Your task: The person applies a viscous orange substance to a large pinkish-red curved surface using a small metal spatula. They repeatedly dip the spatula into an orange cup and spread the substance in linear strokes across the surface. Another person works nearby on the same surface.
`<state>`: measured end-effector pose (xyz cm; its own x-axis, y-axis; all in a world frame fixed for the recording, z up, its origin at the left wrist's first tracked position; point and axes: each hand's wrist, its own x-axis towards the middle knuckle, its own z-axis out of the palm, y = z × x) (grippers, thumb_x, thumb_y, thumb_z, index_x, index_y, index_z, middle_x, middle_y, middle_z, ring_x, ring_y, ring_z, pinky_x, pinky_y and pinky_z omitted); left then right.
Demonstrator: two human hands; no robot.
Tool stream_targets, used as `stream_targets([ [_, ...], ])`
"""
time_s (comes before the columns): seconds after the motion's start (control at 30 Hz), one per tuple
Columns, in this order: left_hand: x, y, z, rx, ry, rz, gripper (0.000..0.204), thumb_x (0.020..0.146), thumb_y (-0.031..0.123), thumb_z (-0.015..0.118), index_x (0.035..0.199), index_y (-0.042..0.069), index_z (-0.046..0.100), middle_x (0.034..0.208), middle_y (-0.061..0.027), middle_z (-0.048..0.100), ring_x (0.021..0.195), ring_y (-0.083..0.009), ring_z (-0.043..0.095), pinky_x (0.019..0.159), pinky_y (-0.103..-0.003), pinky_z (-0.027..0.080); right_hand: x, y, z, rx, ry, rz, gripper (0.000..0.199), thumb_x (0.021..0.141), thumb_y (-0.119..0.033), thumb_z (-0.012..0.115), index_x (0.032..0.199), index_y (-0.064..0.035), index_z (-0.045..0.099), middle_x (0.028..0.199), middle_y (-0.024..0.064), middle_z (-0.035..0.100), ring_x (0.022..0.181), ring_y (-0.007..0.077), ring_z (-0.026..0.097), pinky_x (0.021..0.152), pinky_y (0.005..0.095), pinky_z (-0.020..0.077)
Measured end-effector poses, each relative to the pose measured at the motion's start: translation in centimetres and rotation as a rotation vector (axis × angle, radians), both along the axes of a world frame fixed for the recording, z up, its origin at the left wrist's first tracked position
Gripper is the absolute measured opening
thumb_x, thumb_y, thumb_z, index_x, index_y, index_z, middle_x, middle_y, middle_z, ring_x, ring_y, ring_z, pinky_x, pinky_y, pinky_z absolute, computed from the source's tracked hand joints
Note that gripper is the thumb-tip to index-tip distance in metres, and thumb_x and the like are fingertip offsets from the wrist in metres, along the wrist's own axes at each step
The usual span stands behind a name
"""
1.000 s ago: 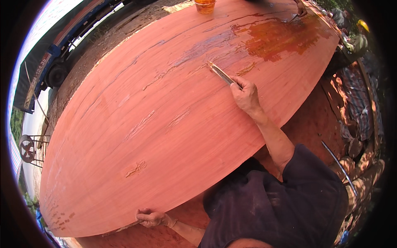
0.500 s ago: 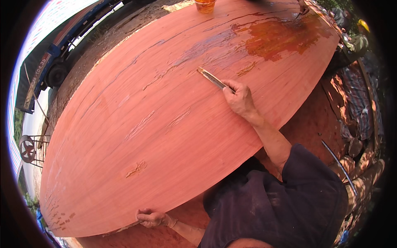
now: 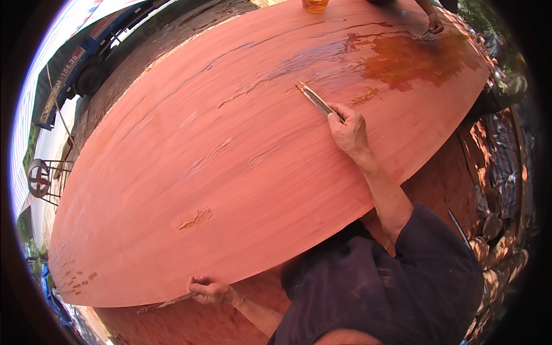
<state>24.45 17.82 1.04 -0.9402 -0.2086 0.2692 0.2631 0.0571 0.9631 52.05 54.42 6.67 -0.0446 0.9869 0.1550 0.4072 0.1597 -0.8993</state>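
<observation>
Fingers of right hand (image 3: 349,127): wrapped around a flat tool (image 3: 314,98), pointing forward-left.
Fingers of left hand (image 3: 211,291): pinching a thin stick (image 3: 167,303), jutting leftward.
Reddish board (image 3: 276,195): beneath the right fingers.
Amber patch (image 3: 414,60): beyond those fingers, rightward.

Holds the right hand (image 3: 349,129) out, with pinched fingers (image 3: 340,108) ahead of a bare forearm (image 3: 384,187); curls the left hand (image 3: 210,292) well apart from those fingers.
</observation>
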Motion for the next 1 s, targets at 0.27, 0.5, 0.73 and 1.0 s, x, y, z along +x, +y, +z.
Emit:
stream_targets([
  [0.27,0.2,-0.1,0.0,-0.067,0.005,-0.005,0.040,0.110,0.034,0.045,0.101,-0.001,0.061,0.081,0.0006,0.046,0.068,-0.0094,0.041,0.061,-0.022,0.037,-1.9,-1.1,-0.5,-0.231,0.291,0.237,0.029,0.095,-0.011,0.058,0.117,0.0011,0.073,0.074,-0.0039,0.061,0.065,0.0040,0.051,0.055,0.0249,0.0421],
  [0.5,1.0,0.2,0.2,-0.087,-0.002,0.001,0.037,0.111,0.029,0.042,0.101,-0.001,0.061,0.082,-0.0006,0.048,0.070,-0.0102,0.043,0.062,-0.023,0.038,-3.2,-1.3,0.0,-0.134,0.150,0.261,0.026,0.099,-0.012,0.061,0.119,0.0016,0.072,0.079,-0.0061,0.058,0.064,0.0019,0.046,0.054,0.0209,0.0359],
  [0.73,1.8,0.6,0.2,-0.121,0.017,-0.024,0.036,0.111,0.028,0.040,0.098,0.002,0.060,0.088,-0.0004,0.053,0.075,-0.0093,0.046,0.067,-0.023,0.041,-2.2,-1.2,0.9,-0.510,0.451,0.292,0.027,0.099,-0.013,0.062,0.122,-0.0026,0.070,0.077,-0.0007,0.063,0.052,0.0017,0.047,0.044,0.0189,0.0368],
  [1.0,1.8,0.9,0.0,-0.003,0.034,-0.056,0.027,0.110,0.024,0.044,0.098,0.006,0.061,0.081,0.0014,0.051,0.071,-0.0082,0.047,0.065,-0.021,0.042,0.1,-1.0,0.5,-0.611,0.543,0.290,0.028,0.101,-0.013,0.059,0.127,-0.0044,0.064,0.077,0.0017,0.061,0.043,0.0016,0.038,0.035,0.0170,0.0275],
])
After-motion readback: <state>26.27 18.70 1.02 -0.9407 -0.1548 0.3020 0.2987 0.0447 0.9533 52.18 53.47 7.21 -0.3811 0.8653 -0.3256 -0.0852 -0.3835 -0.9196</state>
